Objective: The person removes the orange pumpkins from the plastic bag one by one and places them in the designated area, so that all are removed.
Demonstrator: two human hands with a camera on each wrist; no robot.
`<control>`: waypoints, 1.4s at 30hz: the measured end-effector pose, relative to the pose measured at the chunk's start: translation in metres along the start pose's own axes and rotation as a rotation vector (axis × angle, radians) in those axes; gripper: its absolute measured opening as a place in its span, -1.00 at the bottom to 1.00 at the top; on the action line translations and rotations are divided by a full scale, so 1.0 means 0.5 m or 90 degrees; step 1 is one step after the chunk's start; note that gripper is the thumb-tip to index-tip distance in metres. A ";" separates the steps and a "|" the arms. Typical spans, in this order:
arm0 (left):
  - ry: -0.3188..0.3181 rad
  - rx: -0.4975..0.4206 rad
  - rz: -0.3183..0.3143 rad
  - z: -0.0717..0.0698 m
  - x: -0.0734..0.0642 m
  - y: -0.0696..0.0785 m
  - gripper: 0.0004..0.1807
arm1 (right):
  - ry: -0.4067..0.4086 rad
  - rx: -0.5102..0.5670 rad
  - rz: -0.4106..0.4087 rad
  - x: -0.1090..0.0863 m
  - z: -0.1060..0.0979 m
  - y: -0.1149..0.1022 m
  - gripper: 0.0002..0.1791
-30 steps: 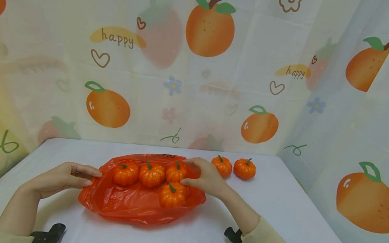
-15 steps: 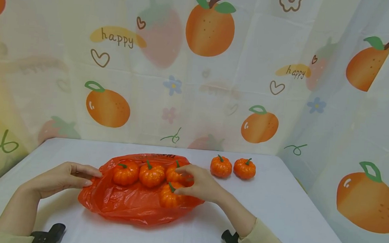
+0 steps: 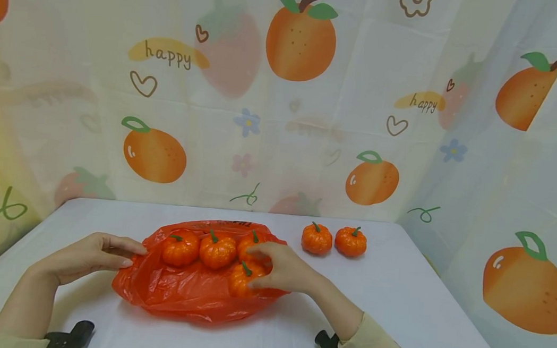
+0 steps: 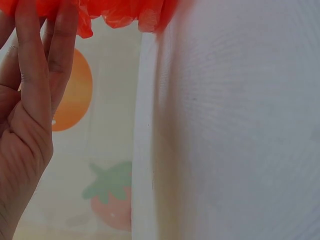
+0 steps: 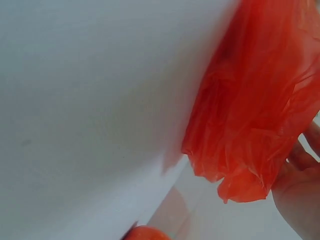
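A red plastic bag (image 3: 180, 298) lies spread open on the table with several small orange pumpkins in it. Three of them stand in a back row, among them a left one (image 3: 180, 249) and a middle one (image 3: 218, 251). My left hand (image 3: 84, 258) pinches the bag's left edge between thumb and fingers. Inside the right part of the bag, my right hand (image 3: 289, 270) grips the front pumpkin (image 3: 238, 284), thumb on its near side and fingers on its far side. In the right wrist view the bag (image 5: 255, 100) hides the fingertips.
Two more pumpkins, one nearer the bag (image 3: 316, 239) and one further right (image 3: 351, 242), stand at the back right of the white table (image 3: 394, 309). A fruit-patterned curtain (image 3: 301, 117) hangs behind. Dark wrist mounts (image 3: 327, 343) sit below the forearms.
My right hand has moved from the bag's right edge, near the back right pumpkin, forward and left onto the front pumpkin. My left hand stays on the bag's left edge.
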State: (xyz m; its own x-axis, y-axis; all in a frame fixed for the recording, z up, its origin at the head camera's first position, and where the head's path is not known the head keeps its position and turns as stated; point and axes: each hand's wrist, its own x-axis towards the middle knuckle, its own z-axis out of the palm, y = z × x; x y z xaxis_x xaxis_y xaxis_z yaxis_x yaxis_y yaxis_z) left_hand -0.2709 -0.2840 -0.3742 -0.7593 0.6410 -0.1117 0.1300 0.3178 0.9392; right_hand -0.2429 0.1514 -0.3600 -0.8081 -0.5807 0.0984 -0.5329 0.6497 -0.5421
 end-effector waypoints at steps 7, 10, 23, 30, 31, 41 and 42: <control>0.004 0.010 -0.004 0.000 0.002 0.001 -0.60 | -0.024 0.000 0.008 -0.004 0.001 0.002 -0.28; 0.003 0.006 -0.004 0.000 0.002 0.000 -0.60 | -0.033 -0.010 0.009 -0.004 0.001 0.003 -0.26; -0.001 0.000 -0.001 0.000 0.002 0.001 -0.61 | -0.052 -0.048 0.027 -0.004 0.002 -0.002 -0.24; -0.002 0.001 -0.001 -0.001 0.002 -0.002 -0.61 | -0.060 -0.061 0.034 -0.003 0.004 0.001 -0.26; -0.002 0.001 -0.002 -0.001 0.002 -0.002 -0.61 | -0.062 -0.064 0.036 -0.003 0.004 0.001 -0.27; -0.002 -0.004 0.003 0.001 0.001 -0.002 -0.61 | -0.064 -0.087 0.035 -0.003 0.007 -0.002 -0.29; -0.002 -0.003 0.003 0.001 0.001 -0.001 -0.61 | -0.063 -0.088 0.034 -0.004 0.007 -0.003 -0.29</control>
State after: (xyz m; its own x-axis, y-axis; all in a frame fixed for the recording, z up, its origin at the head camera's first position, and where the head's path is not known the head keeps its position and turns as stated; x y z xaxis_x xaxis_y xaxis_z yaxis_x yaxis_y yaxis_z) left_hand -0.2708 -0.2836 -0.3751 -0.7566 0.6448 -0.1085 0.1303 0.3114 0.9413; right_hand -0.2399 0.1500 -0.3623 -0.8111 -0.5848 -0.0142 -0.5247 0.7381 -0.4240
